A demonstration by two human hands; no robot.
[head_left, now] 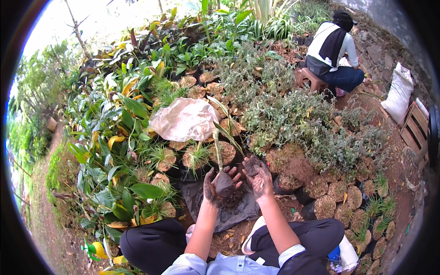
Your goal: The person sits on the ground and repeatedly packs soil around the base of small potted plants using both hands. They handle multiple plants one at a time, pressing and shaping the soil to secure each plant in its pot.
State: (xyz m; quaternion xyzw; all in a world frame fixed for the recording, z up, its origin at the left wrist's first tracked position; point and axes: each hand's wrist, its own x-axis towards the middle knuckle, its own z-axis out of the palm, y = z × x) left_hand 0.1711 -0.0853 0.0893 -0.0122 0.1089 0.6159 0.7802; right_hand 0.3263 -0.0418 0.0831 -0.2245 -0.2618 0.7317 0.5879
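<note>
My left hand (pixel 210 189), caked with soil, is palm up and cupped under a dark root ball (pixel 225 184). From that ball rises a pale plant stem (pixel 218 149) with long, drooping leaves at its top. Beside it, my right hand (pixel 260 181) is also dirty and turned palm up, its fingers curled round a clump of dark soil (pixel 252 166). Below both hands a black plastic sheet (pixel 243 211) lies on the ground with loose soil on it.
Potted plants (pixel 222 152) crowd close ahead, with a crumpled whitish plastic bag (pixel 185 120) over some. Grey-green shrubs (pixel 293 114) fill the middle right. A person (pixel 332 52) sits on a brown stool (pixel 311 79) at far right, near a white sack (pixel 398 94) and a wooden crate (pixel 415 126).
</note>
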